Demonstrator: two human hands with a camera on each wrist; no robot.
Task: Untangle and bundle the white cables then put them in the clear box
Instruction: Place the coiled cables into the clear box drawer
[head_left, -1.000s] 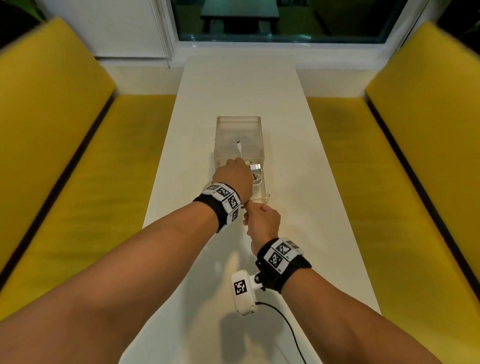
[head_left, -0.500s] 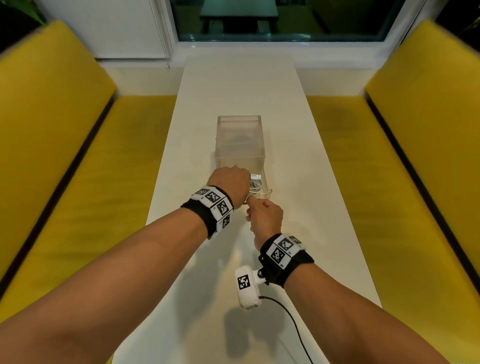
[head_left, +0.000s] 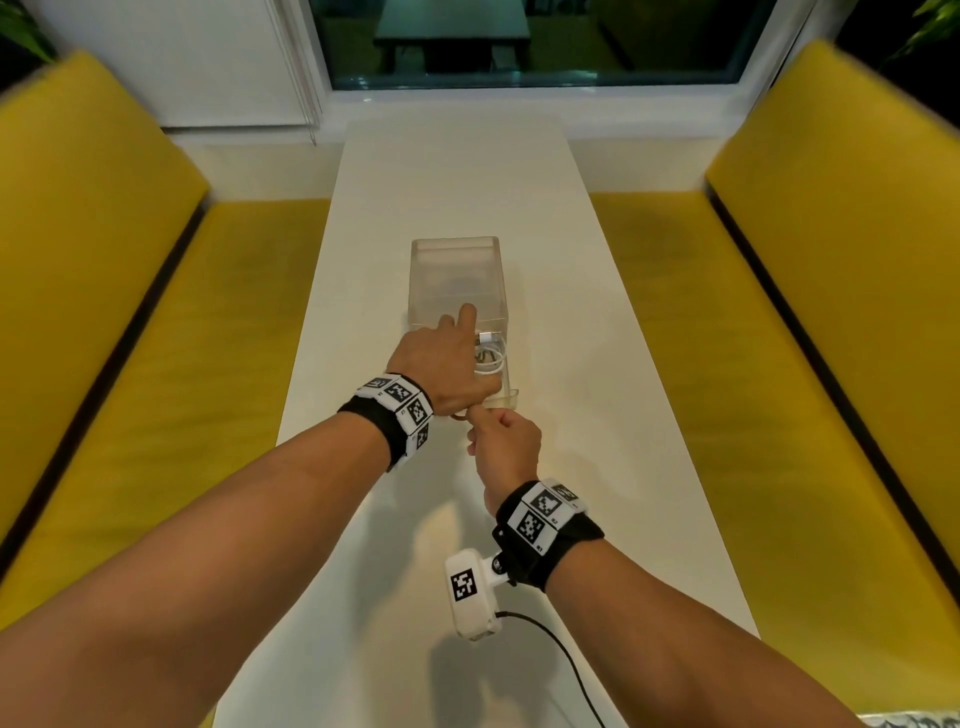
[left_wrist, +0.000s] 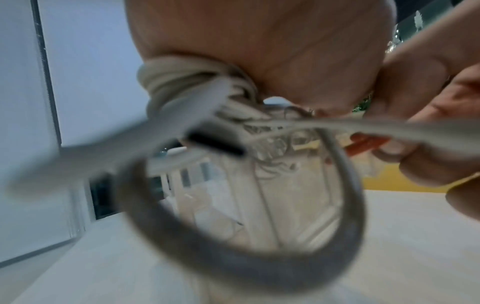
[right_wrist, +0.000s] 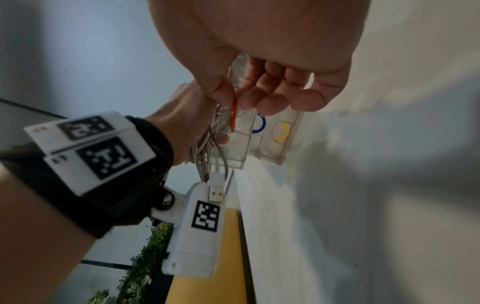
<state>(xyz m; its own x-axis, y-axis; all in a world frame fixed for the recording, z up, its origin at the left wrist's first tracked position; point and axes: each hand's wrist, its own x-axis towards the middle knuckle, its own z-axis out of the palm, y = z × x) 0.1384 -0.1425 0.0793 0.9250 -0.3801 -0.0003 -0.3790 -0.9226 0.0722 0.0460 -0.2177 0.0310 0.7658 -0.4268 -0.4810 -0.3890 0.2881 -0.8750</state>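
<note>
White cables (right_wrist: 207, 148) bunch in left hand (head_left: 447, 366) (right hand (head_left: 506, 441) touching).

Both hands (head_left: 452, 364) crowd clear box (head_left: 457, 270) near end; far table (head_left: 452, 171) open.

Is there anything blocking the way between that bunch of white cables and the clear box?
Nothing visible does. The left hand grips the coiled white cables right at the near end of the clear box, whose top is open. The right hand pinches a red band beside the bundle.
</note>
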